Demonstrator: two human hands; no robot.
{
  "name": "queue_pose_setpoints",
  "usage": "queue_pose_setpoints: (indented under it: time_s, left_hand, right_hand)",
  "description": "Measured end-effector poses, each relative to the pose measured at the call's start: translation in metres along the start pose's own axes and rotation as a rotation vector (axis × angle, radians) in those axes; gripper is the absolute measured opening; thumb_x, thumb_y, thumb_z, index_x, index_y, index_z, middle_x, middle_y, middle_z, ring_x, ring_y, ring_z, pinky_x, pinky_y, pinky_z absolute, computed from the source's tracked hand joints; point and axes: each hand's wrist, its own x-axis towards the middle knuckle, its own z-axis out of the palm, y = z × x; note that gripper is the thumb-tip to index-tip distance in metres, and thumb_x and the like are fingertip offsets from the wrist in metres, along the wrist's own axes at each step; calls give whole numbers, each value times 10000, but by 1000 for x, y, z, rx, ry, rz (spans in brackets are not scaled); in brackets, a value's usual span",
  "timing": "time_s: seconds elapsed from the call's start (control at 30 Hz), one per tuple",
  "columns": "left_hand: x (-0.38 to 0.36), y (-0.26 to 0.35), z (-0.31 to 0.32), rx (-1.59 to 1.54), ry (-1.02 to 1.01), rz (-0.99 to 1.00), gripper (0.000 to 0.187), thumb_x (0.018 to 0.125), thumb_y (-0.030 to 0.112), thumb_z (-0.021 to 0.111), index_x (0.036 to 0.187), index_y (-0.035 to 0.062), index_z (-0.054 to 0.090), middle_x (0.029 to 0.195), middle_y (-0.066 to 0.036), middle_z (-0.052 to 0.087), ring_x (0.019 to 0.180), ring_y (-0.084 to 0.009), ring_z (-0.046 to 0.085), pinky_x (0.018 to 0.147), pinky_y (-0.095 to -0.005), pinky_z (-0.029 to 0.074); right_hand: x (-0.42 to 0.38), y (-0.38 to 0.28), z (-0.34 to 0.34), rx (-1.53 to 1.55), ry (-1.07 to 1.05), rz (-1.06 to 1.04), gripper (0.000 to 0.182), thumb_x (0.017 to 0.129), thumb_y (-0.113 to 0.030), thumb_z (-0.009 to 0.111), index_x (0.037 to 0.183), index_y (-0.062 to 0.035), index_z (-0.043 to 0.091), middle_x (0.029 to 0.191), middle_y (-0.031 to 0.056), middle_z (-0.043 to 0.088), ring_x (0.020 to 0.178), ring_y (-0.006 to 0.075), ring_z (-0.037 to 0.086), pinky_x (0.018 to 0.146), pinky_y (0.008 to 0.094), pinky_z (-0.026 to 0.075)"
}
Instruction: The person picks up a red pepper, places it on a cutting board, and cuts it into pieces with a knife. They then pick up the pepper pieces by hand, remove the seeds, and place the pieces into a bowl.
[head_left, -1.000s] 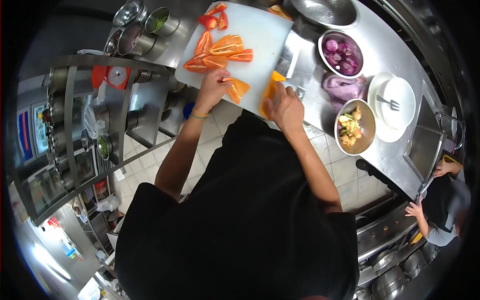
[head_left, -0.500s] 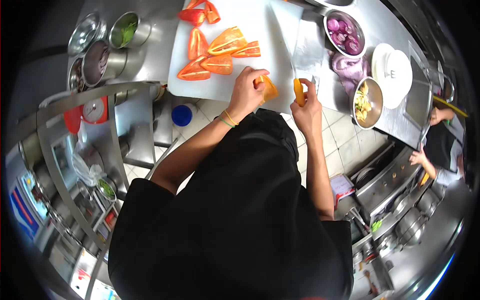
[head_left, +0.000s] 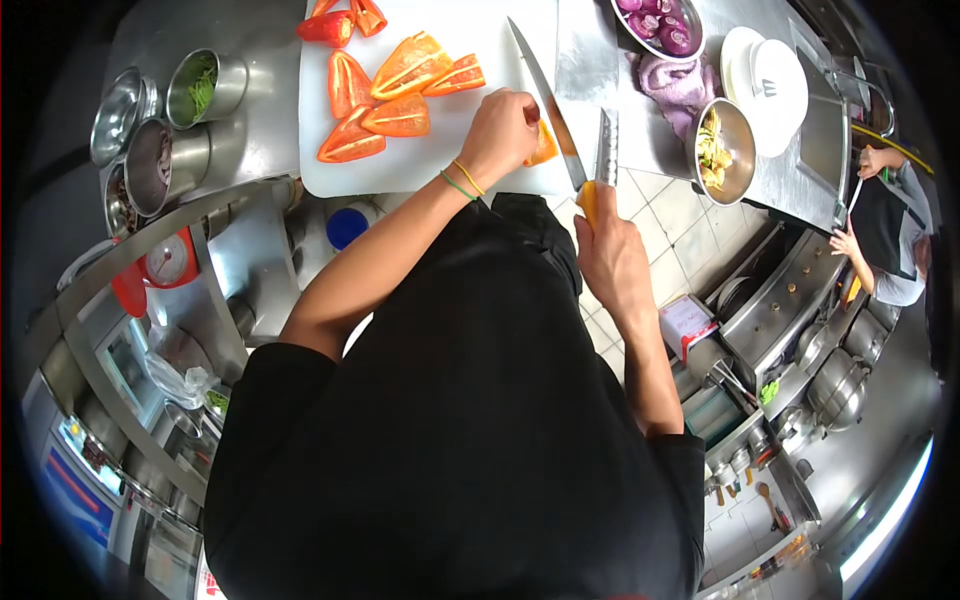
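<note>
Left of the left hand (head_left: 502, 132), shiny red-orange pepper pieces (head_left: 397, 116) lie on the flat white board (head_left: 480, 25). That hand pinches a small orange pepper chunk (head_left: 543, 147), though its fingers hide part of it, so the exact grip is hard to see. Just right, the long steel knife with a yellow handle (head_left: 556, 125) has come closer, so blade and chunk are now side by side. The right hand (head_left: 612, 245) is wrapped around the handle.

The yellow-handled knife (head_left: 563, 135) points away, its long blade beside an orange pepper piece (head_left: 544, 149), partly hidden, near the board's (head_left: 500, 50) edge.
</note>
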Motion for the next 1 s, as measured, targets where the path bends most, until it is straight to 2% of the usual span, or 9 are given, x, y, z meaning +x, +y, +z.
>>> queue_pose_setpoints:
  time_s: [0.17, 0.23, 0.3, 0.47, 0.63, 0.67, 0.73, 0.8, 1.0]
  left_hand:
    - [5, 3, 1, -4, 26, 28, 47, 720, -3, 616, 733, -48, 620, 672, -193, 607, 649, -334, 608, 614, -388, 478]
    - [7, 5, -1, -1, 14, 54, 43, 716, -9, 608, 732, -46, 619, 674, -191, 611, 650, -335, 609, 613, -384, 480]
    - [7, 4, 1, -27, 11, 33, 42, 714, -10, 607, 735, -45, 619, 678, -190, 613, 649, -333, 609, 615, -382, 480]
    - [5, 4, -1, -67, -31, -5, 40, 712, -12, 610, 742, -36, 622, 684, -177, 622, 639, -325, 608, 616, -380, 480]
    - [4, -2, -7, -78, -81, -36, 56, 725, 10, 641, 733, -38, 613, 652, -141, 612, 596, -226, 597, 596, -337, 474]
    - [2, -6, -10, -50, -74, 11, 60, 740, -3, 652, 777, -28, 611, 660, -115, 612, 591, -166, 588, 584, -304, 469]
    - [-6, -11, -17, -119, -75, -18, 87, 746, -18, 651, 822, -16, 607, 682, -101, 607, 608, -153, 592, 584, -291, 468]
    - [-18, -11, -31, -116, -88, -94, 212, 764, -70, 645, 949, 16, 589, 757, -53, 582, 671, -108, 603, 588, -255, 468]
    - [-43, -12, -52, -269, -50, -116, 228, 764, -96, 660, 959, 8, 605, 796, -23, 588, 677, -59, 565, 586, -209, 456]
  right_hand:
    - [-9, -5, 11, -41, -16, 36, 370, 880, -97, 552, 1192, -2, 379, 658, 246, 610, 635, 440, 615, 572, 528, 482]
    - [-12, -2, 17, 0, -39, 90, 380, 891, -94, 543, 1216, -32, 355, 715, 292, 613, 692, 476, 608, 623, 548, 473]
    - [-15, 1, 22, 1, -37, 95, 380, 894, -94, 539, 1222, -38, 357, 703, 281, 612, 671, 472, 606, 610, 544, 473]
    - [4, 26, 59, -1, 91, 12, 284, 897, -101, 534, 1123, -10, 387, 648, 240, 603, 608, 437, 605, 539, 520, 473]
    - [38, 28, 58, 78, 145, -56, 257, 906, -125, 538, 1080, -19, 381, 676, 259, 597, 642, 461, 596, 570, 540, 461]
    - [42, 32, 53, 142, 139, -71, 267, 902, -138, 553, 1089, -31, 394, 680, 260, 600, 654, 465, 597, 578, 540, 459]
    - [44, 35, 36, 194, 99, -39, 295, 887, -175, 595, 1117, -71, 442, 705, 266, 611, 693, 476, 601, 592, 536, 457]
    - [47, 40, 20, 156, 132, -55, 334, 878, -202, 613, 1170, -118, 472, 732, 251, 626, 709, 458, 613, 602, 517, 469]
    - [126, 54, -3, -240, 375, -325, 423, 824, -217, 674, 1210, -175, 507, 756, 123, 642, 660, 335, 645, 582, 433, 500]
